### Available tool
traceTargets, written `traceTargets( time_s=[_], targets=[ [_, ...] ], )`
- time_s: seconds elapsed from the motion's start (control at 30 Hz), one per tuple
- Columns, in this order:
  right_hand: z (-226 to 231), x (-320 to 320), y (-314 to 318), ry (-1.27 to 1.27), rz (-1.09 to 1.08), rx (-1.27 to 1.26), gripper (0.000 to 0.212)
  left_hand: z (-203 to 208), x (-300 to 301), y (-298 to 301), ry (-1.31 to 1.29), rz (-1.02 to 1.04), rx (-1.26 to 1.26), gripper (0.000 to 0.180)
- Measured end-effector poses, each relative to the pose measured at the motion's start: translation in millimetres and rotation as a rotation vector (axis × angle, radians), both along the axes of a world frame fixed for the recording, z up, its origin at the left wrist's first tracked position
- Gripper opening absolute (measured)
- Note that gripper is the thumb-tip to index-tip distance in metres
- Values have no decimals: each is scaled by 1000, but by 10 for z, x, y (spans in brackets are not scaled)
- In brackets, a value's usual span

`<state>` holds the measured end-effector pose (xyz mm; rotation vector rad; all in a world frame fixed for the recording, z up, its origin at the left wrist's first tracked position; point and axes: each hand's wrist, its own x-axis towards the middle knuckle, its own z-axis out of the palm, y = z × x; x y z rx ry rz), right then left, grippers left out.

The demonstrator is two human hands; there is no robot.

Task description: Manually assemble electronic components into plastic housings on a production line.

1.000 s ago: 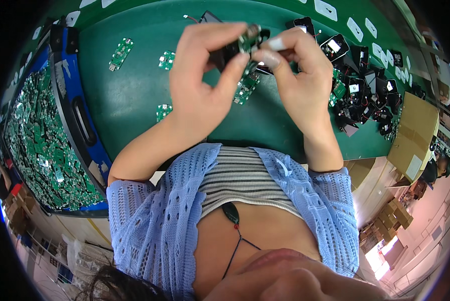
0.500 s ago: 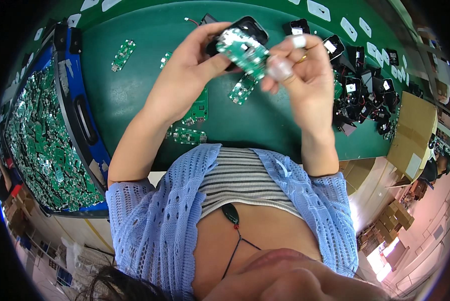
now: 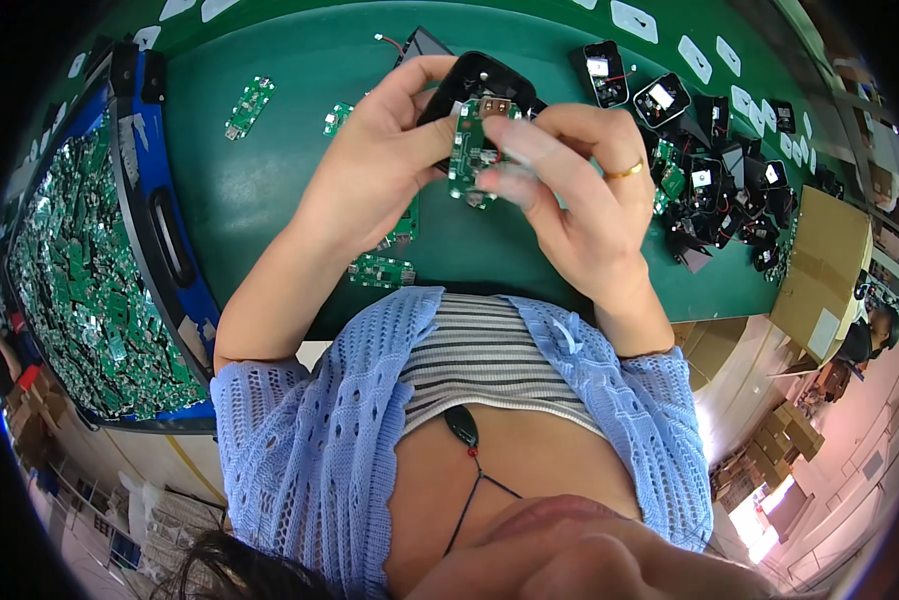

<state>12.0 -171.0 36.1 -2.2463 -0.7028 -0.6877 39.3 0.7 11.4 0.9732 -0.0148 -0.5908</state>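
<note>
Green rectangular circuit board [image 3: 466, 150] with small metal parts sits in the upper middle of the frame, pinched between both hands above the green work mat [image 3: 269, 190]. The left hand [image 3: 369, 170] clamps a black rounded plastic housing [image 3: 474, 85] behind the board, thumb on the board's edge; the right hand [image 3: 579, 200], wearing a gold ring, closes its fingertips on the board's right side. Whether the board is seated in the housing is hard to tell, since fingers cover the joint. A skewed press could bend the board or strain its fine wires, and a loosened pinch could drop it among the spare green boards [image 3: 379, 270] lying below. A blue crate of boards [image 3: 69, 270] fills the left edge; black housings [image 3: 719, 190] crowd the upper right.
</note>
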Motion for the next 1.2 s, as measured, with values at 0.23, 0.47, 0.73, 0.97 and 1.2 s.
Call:
traceTargets(
  time_s=[0.23,0.47,0.73,0.97,1.2],
  targets=[
    [-178,99,-53,-214,128,13,31,-10,-70,-57,-45,119,-26,28],
    [-154,191,-69,-280,-81,0,26,141,-181,-148,-3,158,-7,30],
    [-147,232,-32,-296,-80,-51,24,98,-203,-129,-147,133,106,36],
    [-165,216,7,-335,-97,-52,20,16,-231,-129,-428,219,336,35],
    [-110,204,13,-168,-90,62,23,119,-192,-178,-249,301,103,33]
  ],
)
